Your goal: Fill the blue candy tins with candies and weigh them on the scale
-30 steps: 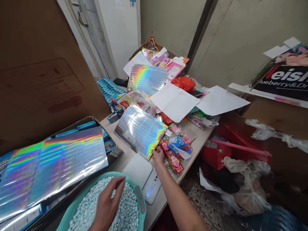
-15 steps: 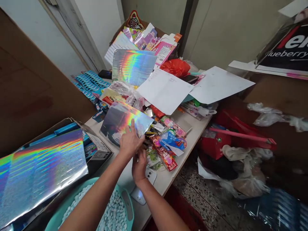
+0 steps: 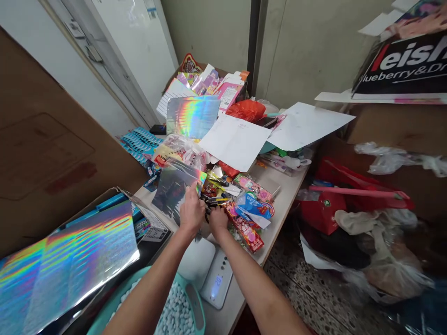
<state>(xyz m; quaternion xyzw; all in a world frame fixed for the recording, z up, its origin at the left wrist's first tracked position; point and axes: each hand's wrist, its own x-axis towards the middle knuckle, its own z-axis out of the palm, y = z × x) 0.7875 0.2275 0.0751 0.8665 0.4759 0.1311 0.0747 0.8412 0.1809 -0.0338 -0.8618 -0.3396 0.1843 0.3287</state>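
Observation:
My left hand (image 3: 191,209) is closed on the right edge of a shiny holographic sheet (image 3: 171,190), which is bent and tilted over the table. Just to its right, my right hand (image 3: 218,221) is curled low beside dark-handled tools or pens (image 3: 216,201); what its fingers hold, if anything, is hidden. Below both hands a white scale (image 3: 217,279) with a lit display carries a white tray (image 3: 197,260). Colourful packets, a red one (image 3: 246,232) and a blue one (image 3: 252,207), lie right of my right hand.
A turquoise basket (image 3: 199,302) of small white pieces stands at the near edge. At left, another holographic sheet (image 3: 77,256) lies over an open box. White sheets (image 3: 235,139), a red bag (image 3: 246,110) and a carton of packaging (image 3: 240,95) are behind. Plastic bags (image 3: 387,260) lie at right.
My left hand has gone from fingers spread on the holographic sheet to closed at its edge, and the sheet has tilted. My right hand has moved right. The view has shifted.

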